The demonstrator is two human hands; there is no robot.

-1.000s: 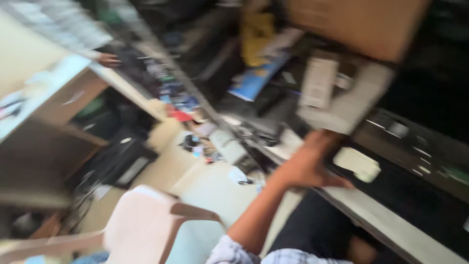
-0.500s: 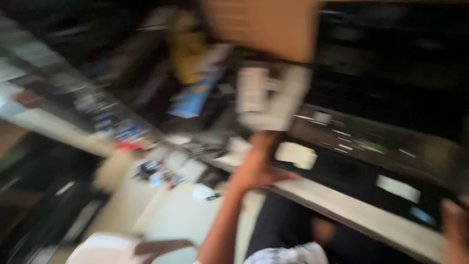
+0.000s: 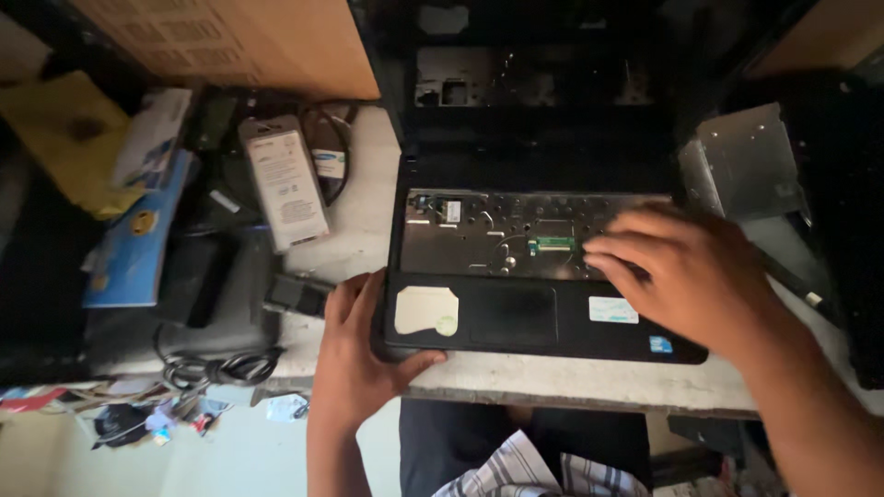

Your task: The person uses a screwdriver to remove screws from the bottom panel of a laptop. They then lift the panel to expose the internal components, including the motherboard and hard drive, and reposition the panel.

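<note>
Now both hands reach the laptop (image 3: 543,276): left hand (image 3: 354,354) grips its corner, right hand (image 3: 686,271) rests open.

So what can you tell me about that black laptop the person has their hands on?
The laptop is black, looks plastic, and lies open and flat on a pale worktop. Its keyboard is off, baring a grey metal plate with holes, a small green connector and thin wires. The palm rest keeps its touchpad and a few stickers. The left hand grips the front left corner, thumb on the front edge; the right hand lies over the right side, fingers on the bared plate. The screen part is dark and hard to make out.
</note>
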